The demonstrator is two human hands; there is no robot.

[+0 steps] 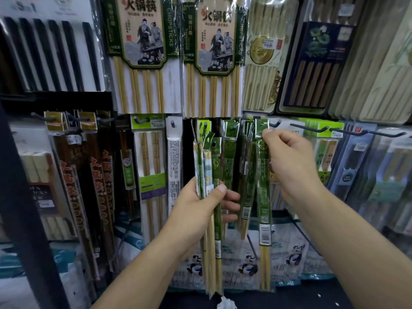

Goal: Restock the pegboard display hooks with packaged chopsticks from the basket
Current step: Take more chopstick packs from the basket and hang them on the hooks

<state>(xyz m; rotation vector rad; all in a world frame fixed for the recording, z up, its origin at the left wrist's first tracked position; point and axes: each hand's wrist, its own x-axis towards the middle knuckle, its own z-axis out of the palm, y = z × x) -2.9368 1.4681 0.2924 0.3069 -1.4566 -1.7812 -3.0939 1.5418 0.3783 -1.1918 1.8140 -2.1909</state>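
My left hand (201,205) grips a bundle of slim chopstick packs (211,172), green and pale, held upright in front of the display. My right hand (289,161) pinches the top of a single green chopstick pack (263,197) near its hang tab, right by a hook (277,124) in the middle of the pegboard. Several like green packs (246,166) hang on the hook just to the left of it. The basket is out of view.
Large hot-pot chopstick packs (142,52) hang in the row above. Dark red packs (98,175) fill the hooks at left. Bare black hooks (312,129) jut out to the right. Panda-printed packs (249,266) stand low behind the hands. A dark shelf post (24,219) crosses the left edge.
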